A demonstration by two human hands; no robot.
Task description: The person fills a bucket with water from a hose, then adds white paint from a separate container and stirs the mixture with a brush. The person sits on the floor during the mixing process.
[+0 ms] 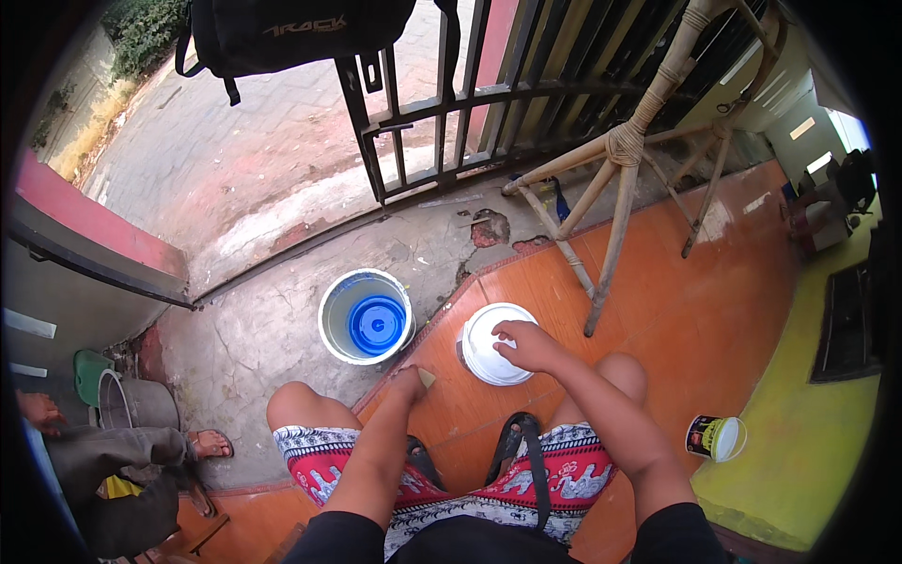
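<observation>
In front of my knees, on the orange tile floor, a white bucket with its lid on (490, 367) stands upright. My right hand (528, 347) is over the right part of that lid, its fingers slightly bent and apart, holding nothing I can see. Whether the fingertips touch the lid I cannot tell. Low beside the bucket, my left hand (408, 384) is closed on a small tan flat piece (427, 378), mostly hidden by the fingers. Just beyond it, an open white bucket (331, 324) with blue inside its bottom stands on the grey concrete.
A bamboo stand (601, 226) rises at the right. Behind is a black metal gate (442, 141), with a black bag (291, 38) hanging in front. At left another person's foot (209, 444) is near a grey bucket (146, 404). A small paint pail (716, 438) lies right.
</observation>
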